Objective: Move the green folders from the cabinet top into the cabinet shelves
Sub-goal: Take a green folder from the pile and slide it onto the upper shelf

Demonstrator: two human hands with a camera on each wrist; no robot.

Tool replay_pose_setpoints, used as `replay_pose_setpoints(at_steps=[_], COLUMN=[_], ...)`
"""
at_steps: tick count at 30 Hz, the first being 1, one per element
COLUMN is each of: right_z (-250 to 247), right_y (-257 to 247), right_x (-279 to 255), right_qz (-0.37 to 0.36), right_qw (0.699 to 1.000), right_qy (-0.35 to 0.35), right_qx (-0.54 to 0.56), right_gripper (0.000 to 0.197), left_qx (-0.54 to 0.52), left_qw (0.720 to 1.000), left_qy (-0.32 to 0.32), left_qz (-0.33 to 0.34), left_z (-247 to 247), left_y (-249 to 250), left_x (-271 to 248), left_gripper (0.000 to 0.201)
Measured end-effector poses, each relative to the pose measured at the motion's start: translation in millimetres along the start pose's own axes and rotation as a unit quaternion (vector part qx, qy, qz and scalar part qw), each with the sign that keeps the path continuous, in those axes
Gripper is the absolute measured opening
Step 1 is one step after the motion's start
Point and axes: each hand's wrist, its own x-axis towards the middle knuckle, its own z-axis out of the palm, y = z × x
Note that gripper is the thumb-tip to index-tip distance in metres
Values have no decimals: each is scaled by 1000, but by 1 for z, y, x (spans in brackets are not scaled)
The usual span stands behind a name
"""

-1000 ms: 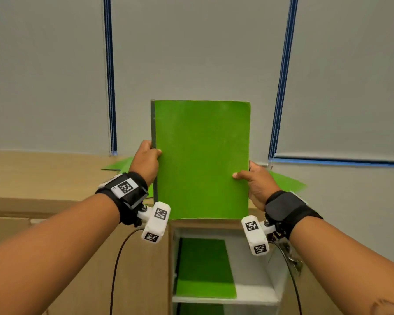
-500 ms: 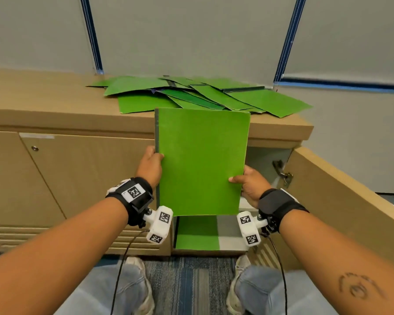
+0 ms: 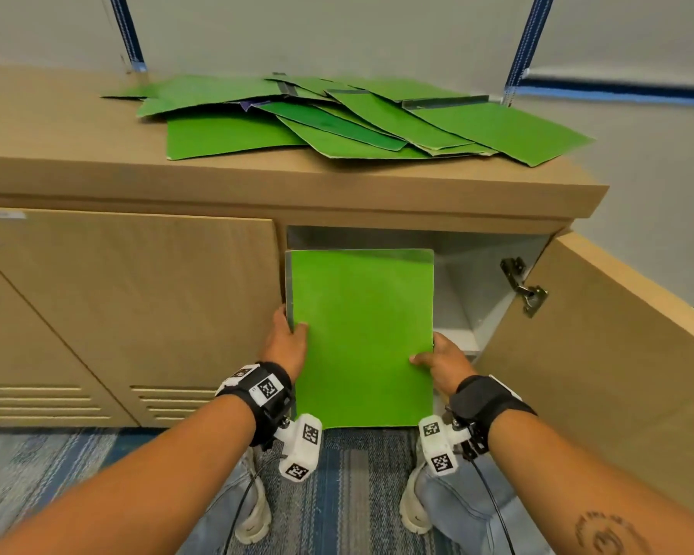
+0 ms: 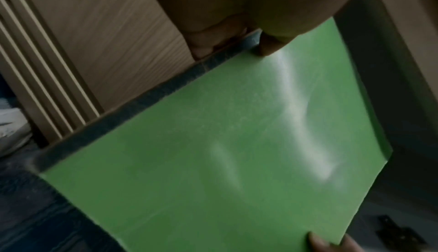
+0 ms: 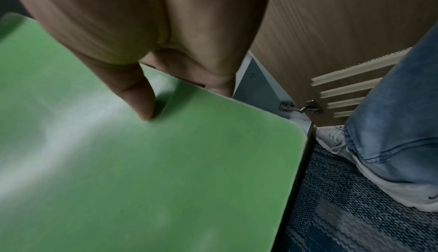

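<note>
Green folder [image 3: 361, 338], held upright in front of the open cabinet compartment [image 3: 453, 282], long edges vertical, dark spine strip along its left edge. It hides most of the opening; its lower edge hangs over the carpet [image 3: 349, 494], below the level of the cabinet's base.

Left hand [image 3: 283, 346]: grip closed on the folder's spine edge at about mid-height, thumb on the front cover, the other fingers wrapped behind. Left wrist view confirms the thumb tip pressed on the green face just inside the dark strip.

Right hand [image 3: 443, 364]: grip closed on the folder's right edge, lower than the left hand. Right wrist view shows the thumb [image 5: 142, 96] flat on the front cover and fingers curled behind the edge.

Pile of green folders [image 3: 337, 118] lies on the cabinet top [image 3: 57, 162], a tan wood surface; the folders are fanned and overlapping, several with dark spine strips, one corner reaching close to the top's right end.

Cabinet: left door [image 3: 137, 306] closed, with slatted vents near its foot. Right door [image 3: 601, 346] swung open toward the camera, metal hinge [image 3: 523, 288] exposed on its inner side. Interior is pale grey; a shelf edge [image 3: 455, 346] shows just right of the folder, touching nothing that can be seen. Contents behind the folder cannot be told.

Below: blue patterned carpet, jeans and pale shoes [image 3: 253, 522] of the person. Both wrists carry black straps with white marker blocks.
</note>
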Motion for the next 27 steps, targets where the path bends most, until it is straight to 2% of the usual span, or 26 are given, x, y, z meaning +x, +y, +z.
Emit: replay_pose_setpoints(at_steps=[4, 5, 7, 9, 11, 13, 15, 18, 20, 22, 25, 27], right_z=[-4, -7, -14, -22, -28, -27, -21, -6, 0, 4, 8, 10], right_y=[-4, -4, -2, 2, 4, 6, 8, 8, 4, -1, -12, -21], right_x=[28, 35, 52, 69, 82, 96, 113, 140, 156, 170, 180, 177], right_qz=[10, 12, 13, 19, 29, 42, 58, 53, 32, 19, 43, 31], right_qw=[1000, 1000, 999, 998, 997, 997, 996, 997, 998, 992, 969, 928], right_qy=[24, 26, 34, 53, 62, 65, 61, 58, 56, 51, 37, 27], right_qx=[4, 6, 15, 19, 17, 6, 9, 12, -16, -111, -240, -371], right_gripper=[39, 39, 41, 43, 43, 37, 39, 45, 44, 44, 51, 66], left_qx=[128, 177, 267, 352, 446, 490, 503, 522, 529, 529, 529, 530], left_qw=[986, 974, 944, 909, 848, 795, 768, 755, 759, 763, 762, 762], left_qy=[22, 24, 28, -24, -119, -199, -244, -264, -267, -274, -285, -291], left_qz=[106, 136, 192, 223, 260, 297, 313, 297, 271, 251, 241, 235], left_z=[15, 18, 24, 32, 41, 50, 57, 64, 66, 69, 74, 78], left_y=[-11, -16, -28, -38, -48, -55, -59, -62, -63, -65, -68, -69], left_x=[-4, -8, -12, -11, -5, 7, 22, 47, 63, 78, 90, 95], left_gripper=[111, 123, 131, 129, 122, 117, 113, 103, 88, 74, 66, 62])
